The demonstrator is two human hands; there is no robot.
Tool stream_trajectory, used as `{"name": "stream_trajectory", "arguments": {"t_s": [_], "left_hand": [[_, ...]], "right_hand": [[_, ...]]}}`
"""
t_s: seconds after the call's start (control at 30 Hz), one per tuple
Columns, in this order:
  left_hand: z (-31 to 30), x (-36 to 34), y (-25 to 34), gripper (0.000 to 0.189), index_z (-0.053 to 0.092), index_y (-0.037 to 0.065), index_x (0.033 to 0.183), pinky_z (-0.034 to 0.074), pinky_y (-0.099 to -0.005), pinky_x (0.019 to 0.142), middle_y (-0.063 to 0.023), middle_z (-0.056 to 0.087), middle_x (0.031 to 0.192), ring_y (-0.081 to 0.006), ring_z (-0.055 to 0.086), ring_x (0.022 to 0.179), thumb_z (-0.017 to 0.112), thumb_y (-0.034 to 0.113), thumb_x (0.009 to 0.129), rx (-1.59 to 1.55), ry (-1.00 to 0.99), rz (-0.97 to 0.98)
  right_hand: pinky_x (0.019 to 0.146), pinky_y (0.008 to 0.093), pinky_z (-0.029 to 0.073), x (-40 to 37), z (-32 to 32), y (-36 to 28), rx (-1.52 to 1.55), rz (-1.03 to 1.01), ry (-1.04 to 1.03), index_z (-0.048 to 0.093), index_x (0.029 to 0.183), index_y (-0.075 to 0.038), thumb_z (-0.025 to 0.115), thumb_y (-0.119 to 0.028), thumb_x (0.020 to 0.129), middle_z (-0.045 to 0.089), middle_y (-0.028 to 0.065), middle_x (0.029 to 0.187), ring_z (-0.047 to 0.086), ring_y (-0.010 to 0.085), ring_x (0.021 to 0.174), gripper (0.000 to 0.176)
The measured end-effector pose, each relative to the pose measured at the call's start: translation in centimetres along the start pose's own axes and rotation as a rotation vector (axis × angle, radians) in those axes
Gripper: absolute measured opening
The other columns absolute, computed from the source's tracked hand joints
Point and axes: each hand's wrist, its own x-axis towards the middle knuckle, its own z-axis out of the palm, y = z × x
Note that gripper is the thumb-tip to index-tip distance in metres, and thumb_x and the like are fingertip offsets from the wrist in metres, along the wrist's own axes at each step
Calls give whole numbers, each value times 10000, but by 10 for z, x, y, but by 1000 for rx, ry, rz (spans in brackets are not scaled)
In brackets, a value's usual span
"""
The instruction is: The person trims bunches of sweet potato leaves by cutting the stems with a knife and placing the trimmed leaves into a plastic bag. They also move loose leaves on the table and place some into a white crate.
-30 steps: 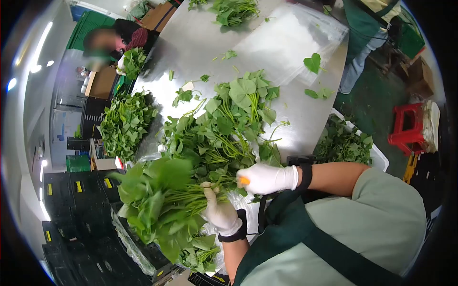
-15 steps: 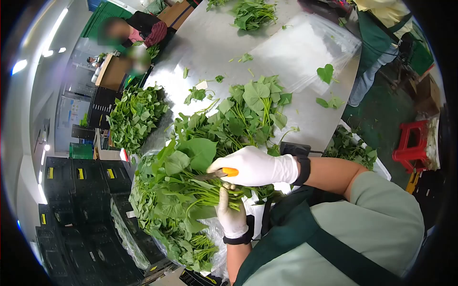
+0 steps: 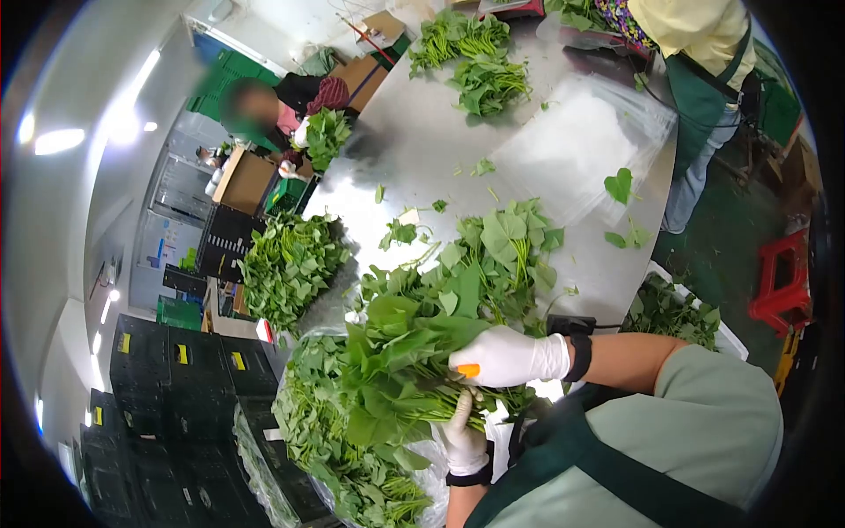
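Right hand [image 3: 506,356]: clenched on the knife [image 3: 471,370], lower than half a second ago, blade hidden among stems.
Left hand [image 3: 464,436]: grasping the bunch of greens [image 3: 396,374], near me, left of the table [image 3: 422,150].
Meaning: I judge the cut has started.

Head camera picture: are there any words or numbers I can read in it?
No text can be read.
Yellow labels on the black crates: too small.
Blue sheet on the far wall: blurred.
Orange-handled tool in the right hand, greens in the left hand: no print.
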Motion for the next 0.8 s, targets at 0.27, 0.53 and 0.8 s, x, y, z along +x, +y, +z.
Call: {"name": "stream_trajectory", "arguments": {"t_s": [0.27,0.53,0.8], "left_hand": [[-29,10,-29,153,588,-4,1007,453,-262,783,-42,604,909,-143,569,846,538,119,932,-4,150,-185],[-46,-2,-16,218,522,-65,1109,458,-305,846,-80,583,982,-153,527,826,475,86,959,-279,-4,-262],[-109,-7,-90,207,564,-37,1080,466,-362,788,-78,571,825,-198,538,777,572,66,901,-207,283,-677]], "right_hand": [[522,391,469,-32,13,1,229,-112,-34,590,864,-112,638,-167,785,610,110,681,602,321,599,108],[556,426,479,-89,-11,81,-180,368,-270,631,813,-103,595,-431,813,616,142,659,623,338,625,330],[559,434,499,-46,-37,132,-339,549,273,641,800,-85,602,-407,810,635,128,658,638,334,615,324]]}}
